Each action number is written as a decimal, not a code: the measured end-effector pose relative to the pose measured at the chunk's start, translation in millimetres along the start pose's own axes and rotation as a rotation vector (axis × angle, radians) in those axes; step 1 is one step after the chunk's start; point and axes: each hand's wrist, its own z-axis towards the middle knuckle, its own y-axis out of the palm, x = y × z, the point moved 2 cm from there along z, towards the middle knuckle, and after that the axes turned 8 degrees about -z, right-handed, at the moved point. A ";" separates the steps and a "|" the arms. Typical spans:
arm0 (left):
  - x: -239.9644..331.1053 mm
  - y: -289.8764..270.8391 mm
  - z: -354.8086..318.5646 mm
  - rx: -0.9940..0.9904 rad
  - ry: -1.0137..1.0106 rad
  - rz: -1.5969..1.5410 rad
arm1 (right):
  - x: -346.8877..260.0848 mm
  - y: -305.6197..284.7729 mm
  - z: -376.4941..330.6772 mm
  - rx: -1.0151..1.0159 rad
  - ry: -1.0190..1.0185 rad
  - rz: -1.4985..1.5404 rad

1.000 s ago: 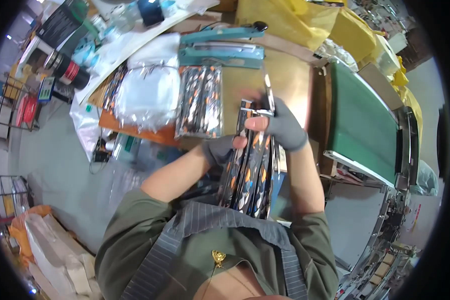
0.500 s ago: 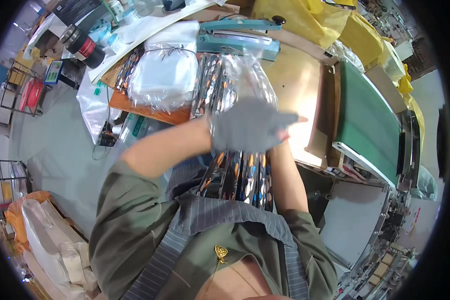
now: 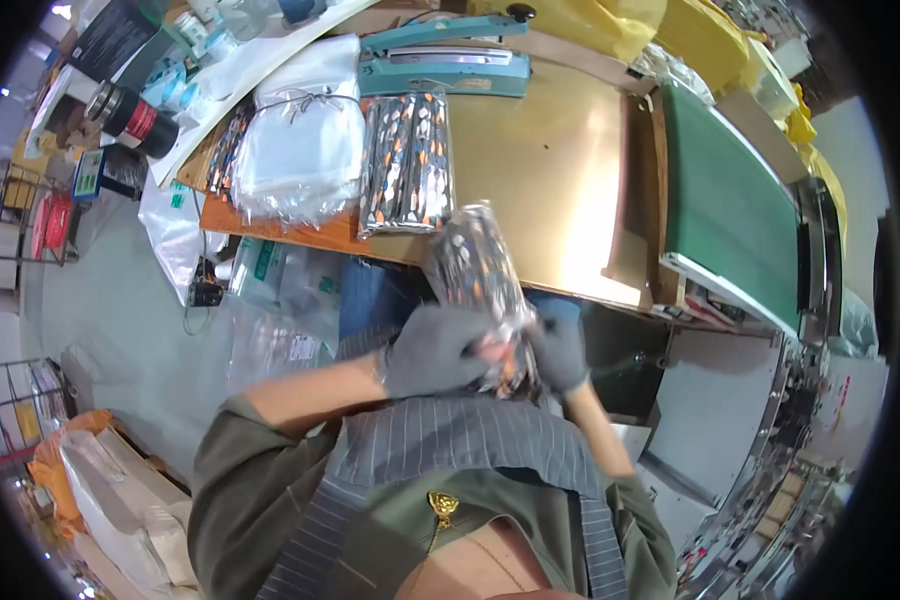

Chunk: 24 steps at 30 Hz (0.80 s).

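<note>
A clear plastic bag of long black pieces with orange, white and blue marks (image 3: 478, 265) is held in front of my chest, its far end tilted up toward the table edge. My left hand (image 3: 435, 350), in a grey glove, grips its near part from the left. On the right side my gloved right hand (image 3: 560, 352) is closed at the bag's near end, with its fingers partly hidden and smeared. A similar filled bag (image 3: 407, 165) lies on the table. Next to it sits a stack of clear empty bags (image 3: 305, 140) tied with a dark cord.
A teal bag sealer (image 3: 445, 72) stands at the back of the table (image 3: 540, 170). Right of it is a green-topped surface (image 3: 725, 205). A dark flask (image 3: 135, 118) and a small display (image 3: 90, 175) stand at the left. Yellow sheeting hangs over the back right.
Both hands have come back toward my chest with the filled bag, from crossed over the table edge to apart on its two sides. The view has shifted a little.
</note>
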 end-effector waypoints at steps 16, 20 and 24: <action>-0.2 -102.3 230.4 0.338 0.194 0.660 | -82.9 -228.4 87.2 0.839 -0.268 -0.411; -0.9 -98.4 224.2 -0.147 -0.272 0.144 | -76.3 -230.2 68.1 0.654 -0.363 0.338; 6.5 -100.8 215.6 -0.120 -0.226 0.250 | -56.3 -220.9 66.7 0.233 -0.037 0.149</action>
